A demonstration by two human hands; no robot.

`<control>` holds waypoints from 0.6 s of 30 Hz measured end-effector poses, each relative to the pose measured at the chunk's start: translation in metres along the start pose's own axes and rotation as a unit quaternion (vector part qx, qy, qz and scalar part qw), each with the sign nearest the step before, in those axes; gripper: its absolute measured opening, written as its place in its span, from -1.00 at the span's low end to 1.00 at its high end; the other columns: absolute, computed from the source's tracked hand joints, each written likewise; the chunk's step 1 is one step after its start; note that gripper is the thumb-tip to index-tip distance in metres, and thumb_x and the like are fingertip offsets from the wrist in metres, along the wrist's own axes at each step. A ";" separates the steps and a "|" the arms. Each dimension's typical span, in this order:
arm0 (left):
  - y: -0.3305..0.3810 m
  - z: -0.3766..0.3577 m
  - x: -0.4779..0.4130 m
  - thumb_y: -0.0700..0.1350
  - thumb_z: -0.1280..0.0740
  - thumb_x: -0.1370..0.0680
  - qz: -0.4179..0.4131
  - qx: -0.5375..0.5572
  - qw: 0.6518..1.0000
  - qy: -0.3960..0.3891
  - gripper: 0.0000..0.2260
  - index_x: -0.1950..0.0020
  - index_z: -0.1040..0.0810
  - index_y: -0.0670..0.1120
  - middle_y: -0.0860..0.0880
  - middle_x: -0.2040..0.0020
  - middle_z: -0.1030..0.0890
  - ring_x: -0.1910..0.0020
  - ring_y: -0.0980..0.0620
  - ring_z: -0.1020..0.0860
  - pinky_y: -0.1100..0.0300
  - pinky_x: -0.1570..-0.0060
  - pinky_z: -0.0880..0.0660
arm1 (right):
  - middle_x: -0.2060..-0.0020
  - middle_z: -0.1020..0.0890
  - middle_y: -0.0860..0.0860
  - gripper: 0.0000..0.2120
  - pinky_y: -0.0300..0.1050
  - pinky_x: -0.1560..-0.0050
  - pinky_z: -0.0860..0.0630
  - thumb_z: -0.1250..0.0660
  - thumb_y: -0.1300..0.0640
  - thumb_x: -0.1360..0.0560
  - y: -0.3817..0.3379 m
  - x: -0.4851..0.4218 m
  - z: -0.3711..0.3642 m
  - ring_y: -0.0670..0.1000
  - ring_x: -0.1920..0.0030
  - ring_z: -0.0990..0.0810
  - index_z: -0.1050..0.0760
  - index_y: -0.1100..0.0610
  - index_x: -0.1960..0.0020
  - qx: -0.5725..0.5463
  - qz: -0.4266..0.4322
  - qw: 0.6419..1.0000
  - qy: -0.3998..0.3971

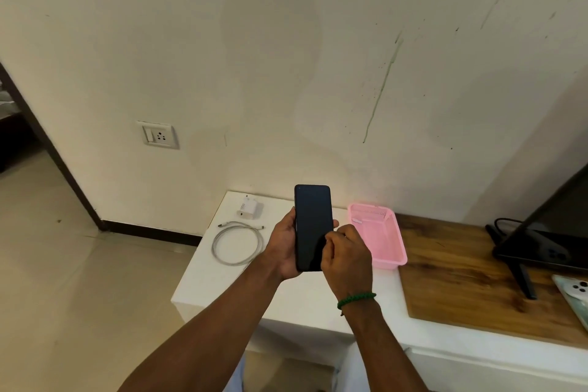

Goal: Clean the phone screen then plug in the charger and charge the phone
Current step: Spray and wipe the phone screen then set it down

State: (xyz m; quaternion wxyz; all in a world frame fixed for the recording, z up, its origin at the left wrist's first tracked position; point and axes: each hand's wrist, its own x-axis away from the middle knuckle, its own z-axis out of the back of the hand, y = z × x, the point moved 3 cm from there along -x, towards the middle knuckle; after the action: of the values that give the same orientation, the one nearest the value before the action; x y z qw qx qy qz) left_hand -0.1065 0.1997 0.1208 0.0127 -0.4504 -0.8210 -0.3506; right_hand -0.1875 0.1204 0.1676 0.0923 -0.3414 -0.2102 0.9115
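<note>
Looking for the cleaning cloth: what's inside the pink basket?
Inside the pink basket, one small white item lies near the far-left corner; too small to identify. The rest of the visible floor is bare. The right hand covers the near-left corner.

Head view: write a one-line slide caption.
Left hand holds the phone, right hand at its screen; charger and cable lie on the counter.

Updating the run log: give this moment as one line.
left hand holds phone | right hand curled at its screen | charger, cable on table, unplugged
</note>
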 end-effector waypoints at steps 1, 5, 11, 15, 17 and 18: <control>0.000 0.001 0.000 0.29 -0.04 -0.58 0.001 -0.001 1.000 0.000 -0.45 -0.23 -0.56 -0.09 -0.16 -0.10 -0.62 0.03 -0.11 -0.59 0.00 -0.05 -0.50 | 0.31 -0.63 0.16 -0.89 -0.14 0.31 -0.59 -0.49 0.38 -0.30 0.000 -0.002 0.000 0.09 0.40 -0.60 -0.57 0.27 0.28 0.002 0.002 1.000 0.000; 0.000 0.003 -0.002 0.28 -0.07 -0.57 -0.003 -0.015 1.000 0.009 -0.48 -0.06 -0.67 -0.05 -0.11 -0.01 -0.67 0.09 -0.09 -0.64 -0.01 -0.05 -0.53 | 0.29 -0.63 0.16 -0.94 -0.19 0.27 -0.55 -0.45 0.36 -0.34 0.003 -0.010 -0.001 0.09 0.37 -0.60 -0.58 0.28 0.25 0.000 -0.001 1.000 -0.003; -0.004 0.007 -0.003 0.27 -0.07 -0.58 0.006 -0.019 0.999 0.046 -0.49 -0.07 -0.69 0.00 -0.09 -0.06 -0.68 0.05 -0.09 -0.66 -0.05 -0.11 -0.53 | 0.31 -0.58 0.17 -0.91 -0.11 0.34 -0.51 -0.38 0.39 -0.38 0.005 -0.030 -0.001 0.12 0.37 -0.55 -0.55 0.30 0.30 0.007 -0.010 1.000 -0.008; -0.005 0.006 -0.001 0.27 -0.08 -0.58 0.008 -0.021 0.998 0.050 -0.51 -0.10 -0.68 0.00 -0.09 -0.08 -0.67 0.01 -0.10 -0.63 -0.04 -0.16 -0.49 | 0.30 -0.58 0.18 -0.90 -0.07 0.34 -0.51 -0.37 0.38 -0.39 0.006 -0.036 -0.002 0.13 0.37 -0.54 -0.54 0.31 0.30 0.008 -0.018 1.000 -0.008; -0.006 0.007 -0.001 0.26 -0.09 -0.58 0.009 -0.021 0.998 0.054 -0.52 -0.12 -0.67 0.00 -0.09 -0.09 -0.66 0.00 -0.11 -0.61 -0.05 -0.19 -0.47 | 0.29 -0.58 0.18 -0.90 -0.07 0.33 -0.51 -0.36 0.37 -0.39 0.006 -0.036 -0.003 0.13 0.37 -0.54 -0.54 0.31 0.30 0.009 -0.020 1.000 -0.011; -0.007 0.007 -0.001 0.26 -0.10 -0.58 0.009 -0.020 0.998 0.055 -0.52 -0.13 -0.67 -0.01 -0.10 -0.09 -0.66 -0.01 -0.11 -0.60 -0.07 -0.22 -0.45 | 0.28 -0.58 0.18 -0.90 -0.07 0.33 -0.50 -0.35 0.36 -0.40 0.006 -0.037 -0.004 0.12 0.36 -0.53 -0.54 0.30 0.29 0.008 -0.022 1.000 -0.014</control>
State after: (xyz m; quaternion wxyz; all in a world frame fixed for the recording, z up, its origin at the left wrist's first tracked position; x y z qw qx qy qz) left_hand -0.1092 0.2010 0.1113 0.0518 -0.4385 -0.8076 -0.3909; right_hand -0.1574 0.1043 0.1838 0.1125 -0.3231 -0.2116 0.9155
